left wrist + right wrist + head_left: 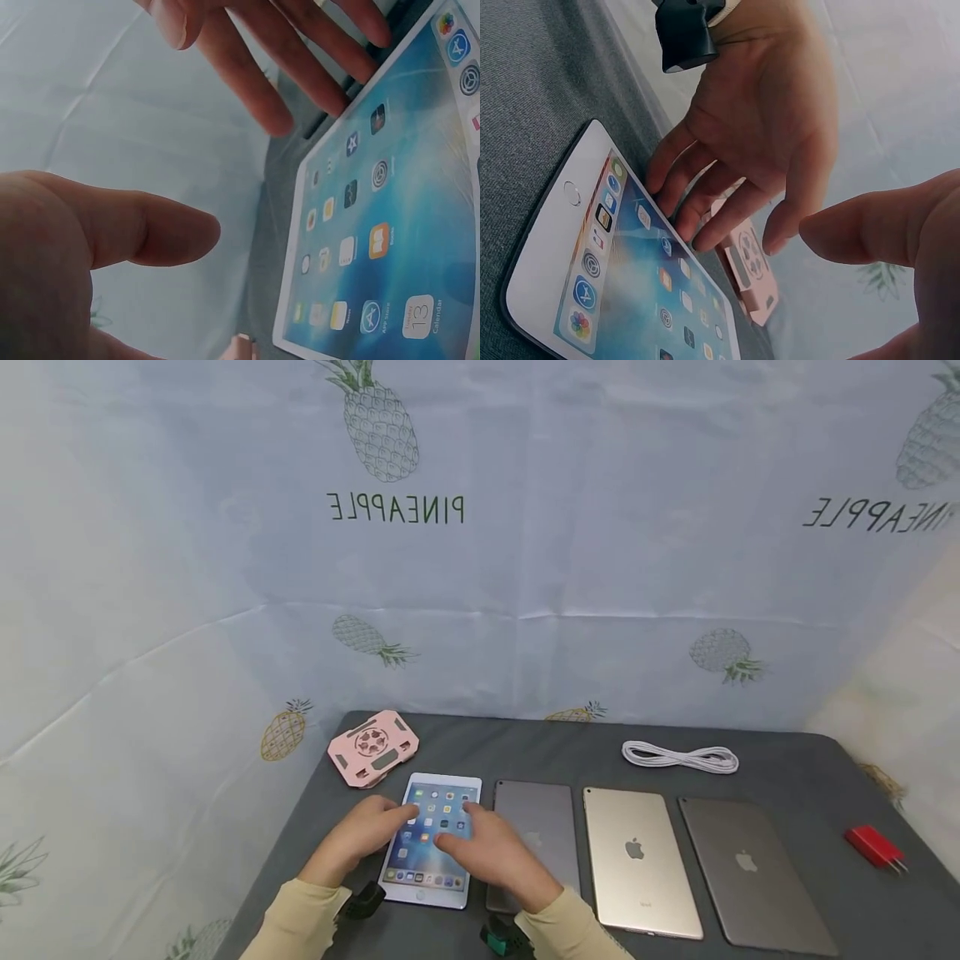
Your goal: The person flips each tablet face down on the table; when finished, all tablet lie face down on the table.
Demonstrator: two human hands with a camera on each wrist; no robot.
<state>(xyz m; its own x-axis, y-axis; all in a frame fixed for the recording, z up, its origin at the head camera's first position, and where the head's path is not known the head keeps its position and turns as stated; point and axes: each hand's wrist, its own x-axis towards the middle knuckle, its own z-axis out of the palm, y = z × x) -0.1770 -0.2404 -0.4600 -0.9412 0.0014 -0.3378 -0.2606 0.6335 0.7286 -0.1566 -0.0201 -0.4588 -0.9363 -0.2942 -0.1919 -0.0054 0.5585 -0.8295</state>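
Observation:
A white tablet (430, 860) lies screen up on the grey table, its screen lit with app icons. My left hand (365, 835) is at its left long side, thumb reaching over the screen. In the right wrist view the left hand (750, 127) has relaxed fingers with their tips along the tablet's edge. My right hand (501, 852) is on the opposite side, its thumb above the screen. The left wrist view shows the right hand (277, 52) with extended fingers, some tips at the tablet's edge; whether they touch, I cannot tell.
Right of the lit tablet lie a grey tablet (536, 814), partly under my right hand, a gold tablet (637, 868) and a dark grey tablet (750, 885), backs up. Behind are a pink case (372, 749) and a coiled white cable (678, 757). A red plug (875, 845) sits far right.

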